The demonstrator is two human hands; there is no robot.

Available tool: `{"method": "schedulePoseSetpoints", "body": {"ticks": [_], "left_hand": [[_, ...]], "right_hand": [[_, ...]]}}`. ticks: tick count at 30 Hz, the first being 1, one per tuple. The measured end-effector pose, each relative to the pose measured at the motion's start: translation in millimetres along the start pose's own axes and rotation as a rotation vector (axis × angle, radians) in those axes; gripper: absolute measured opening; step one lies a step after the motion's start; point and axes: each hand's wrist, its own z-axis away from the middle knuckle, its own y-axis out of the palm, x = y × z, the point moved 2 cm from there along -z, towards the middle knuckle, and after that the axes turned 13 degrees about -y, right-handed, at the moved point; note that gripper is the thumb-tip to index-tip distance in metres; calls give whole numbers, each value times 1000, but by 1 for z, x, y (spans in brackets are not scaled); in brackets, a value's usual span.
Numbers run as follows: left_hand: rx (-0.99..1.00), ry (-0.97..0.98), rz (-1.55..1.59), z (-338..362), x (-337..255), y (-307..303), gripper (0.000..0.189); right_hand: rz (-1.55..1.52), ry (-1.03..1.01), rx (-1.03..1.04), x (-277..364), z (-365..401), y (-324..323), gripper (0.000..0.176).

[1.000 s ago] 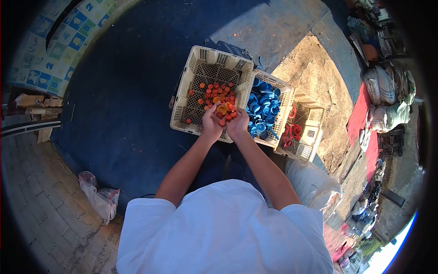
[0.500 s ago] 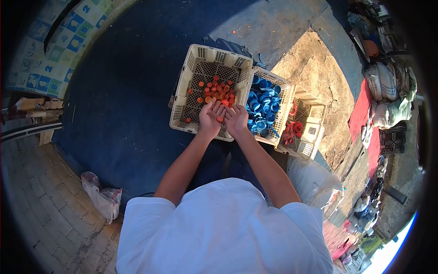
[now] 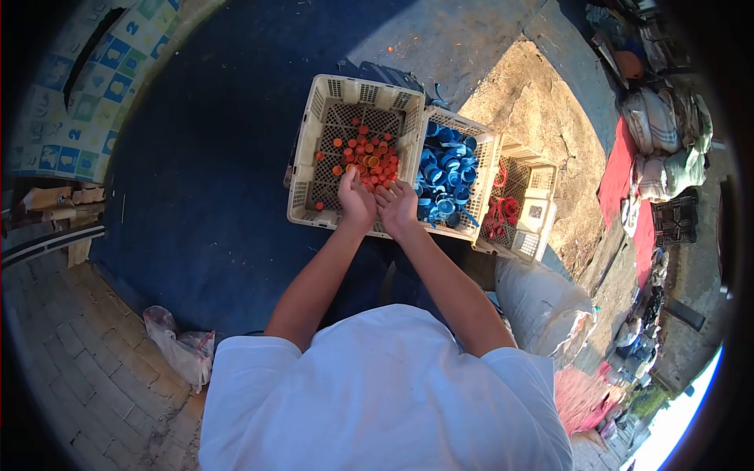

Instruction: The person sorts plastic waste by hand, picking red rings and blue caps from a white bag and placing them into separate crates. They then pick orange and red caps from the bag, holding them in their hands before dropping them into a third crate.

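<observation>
My left hand point(image 3: 355, 200) and my right hand point(image 3: 398, 206) are side by side, palms up, over the near edge of a cream plastic crate point(image 3: 302, 169). Neither hand has anything visible in it. Orange and red bottle caps point(image 3: 369, 157) lie in a heap on the crate's floor just beyond my fingertips. A second cream crate point(image 3: 488, 153) beside it on the right holds blue caps point(image 3: 444, 177). A third crate point(image 3: 542, 212) further right holds red pieces point(image 3: 499, 216).
The crates stand on a dark blue carpet point(image 3: 212, 141). A white sack point(image 3: 542, 306) lies at my right, a crumpled plastic bag point(image 3: 181, 349) on brick paving at my left. A numbered tile mat point(image 3: 71, 102) is far left; bundles point(image 3: 667, 133) are piled far right.
A second ago both cupped hands held a pile of orange caps over the left crate. The caps have dropped into the crate and the hands now show nothing in them.
</observation>
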Motion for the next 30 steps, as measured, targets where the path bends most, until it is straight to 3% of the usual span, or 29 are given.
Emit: {"method": "schedulePoseSetpoints", "body": {"ticks": [3,6,15,18,22,27,30], "left_hand": [[-113,10,-33,-6,1,-3,82],[-24,-2,-38,-8,2,-13,83],[-32,-320,-144,8,16,-40,38],[90,-481,-39,24,23,-30,37],[188,-645,-106,43,48,13,40],[351,-798,-441,47,85,61,41],[260,-812,-574,54,108,87,37]], "right_hand": [[-35,-33,-4,1,2,2,79],[-13,-15,-2,4,3,-2,76],[221,47,190,32,29,-60,54],[233,-60,134,64,55,-88,53],[-75,-149,-12,109,99,-130,39],[-278,-418,-96,169,180,-183,30],[-344,-561,-229,182,225,-220,29]]}}
